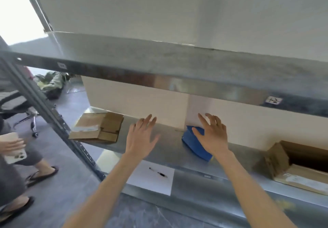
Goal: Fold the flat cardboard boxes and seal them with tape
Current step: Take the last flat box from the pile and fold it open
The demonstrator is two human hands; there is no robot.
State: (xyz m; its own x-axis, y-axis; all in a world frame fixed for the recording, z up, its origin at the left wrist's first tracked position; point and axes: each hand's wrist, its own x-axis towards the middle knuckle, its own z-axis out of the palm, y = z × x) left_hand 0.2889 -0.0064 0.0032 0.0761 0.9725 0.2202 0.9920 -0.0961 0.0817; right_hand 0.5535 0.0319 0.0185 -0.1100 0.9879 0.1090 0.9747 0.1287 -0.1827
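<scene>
Reaching into shelf, middle tier. At left end, flat boxes stacked, lying flat, long axis seemingly along shelf, one short end toward post. At right end, open box. Mid-shelf, blue object, maybe tape dispenser, long axis diagonal, far-left to near-right. Over it, right hand, fingers spread, contact unclear. Between stack and blue object, left hand, fingers spread, empty. Step, judged: fetching supplies, nothing folded yet. Next: grip blue object, draw one flat box off stack.
</scene>
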